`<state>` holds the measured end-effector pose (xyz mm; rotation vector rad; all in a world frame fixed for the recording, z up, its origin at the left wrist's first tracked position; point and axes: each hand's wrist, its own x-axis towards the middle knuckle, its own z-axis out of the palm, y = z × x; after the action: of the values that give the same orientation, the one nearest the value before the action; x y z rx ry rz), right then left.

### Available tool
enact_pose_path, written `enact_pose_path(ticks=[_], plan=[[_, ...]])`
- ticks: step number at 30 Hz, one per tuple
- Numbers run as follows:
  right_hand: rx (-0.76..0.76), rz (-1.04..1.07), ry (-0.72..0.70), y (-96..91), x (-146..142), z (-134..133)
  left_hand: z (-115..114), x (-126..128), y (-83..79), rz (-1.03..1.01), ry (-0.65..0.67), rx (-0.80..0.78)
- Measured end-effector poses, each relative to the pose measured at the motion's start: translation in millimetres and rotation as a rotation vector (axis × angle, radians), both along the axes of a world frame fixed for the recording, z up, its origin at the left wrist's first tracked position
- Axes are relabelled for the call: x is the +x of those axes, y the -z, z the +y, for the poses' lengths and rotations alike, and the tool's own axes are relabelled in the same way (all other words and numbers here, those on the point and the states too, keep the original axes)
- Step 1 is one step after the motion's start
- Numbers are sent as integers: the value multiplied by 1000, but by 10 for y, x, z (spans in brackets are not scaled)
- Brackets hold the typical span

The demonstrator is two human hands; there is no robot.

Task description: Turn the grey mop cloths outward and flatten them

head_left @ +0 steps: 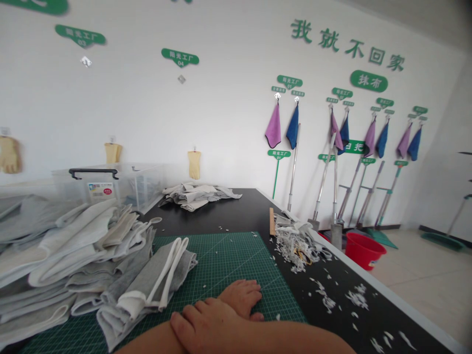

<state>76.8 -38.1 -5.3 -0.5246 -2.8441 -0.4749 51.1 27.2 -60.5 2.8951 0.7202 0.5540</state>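
Resting both hands flat on the cutting mat

The left hand point(239, 297) and right hand point(206, 327) lie open, gripping nothing, on the green cutting mat point(221, 260). A folded grey cloth with white binding point(140, 280) sits just left of them on the mat; white fabric trimmings point(295, 248) lie right of it.

A textile workshop: a cutting mat point(217, 275), stacked fabric point(84, 246), and mops point(294, 167) and cloths point(293, 127) along a labelled wall point(228, 98).
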Motion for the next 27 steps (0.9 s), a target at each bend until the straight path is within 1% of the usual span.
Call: enact_pose_path(ticks=[5, 14, 22, 27], plan=[[4, 14, -3, 5, 0, -7, 17, 1, 36, -12, 7, 11], [-8, -10, 2, -18, 6, -16, -15, -13, -38, 3, 3, -11], [-9, -27, 14, -47, 2, -24, -4, -7, -11, -1, 5, 0], [-13, -24, 7, -46, 0, -28, -16, -4, -30, 13, -4, -27]])
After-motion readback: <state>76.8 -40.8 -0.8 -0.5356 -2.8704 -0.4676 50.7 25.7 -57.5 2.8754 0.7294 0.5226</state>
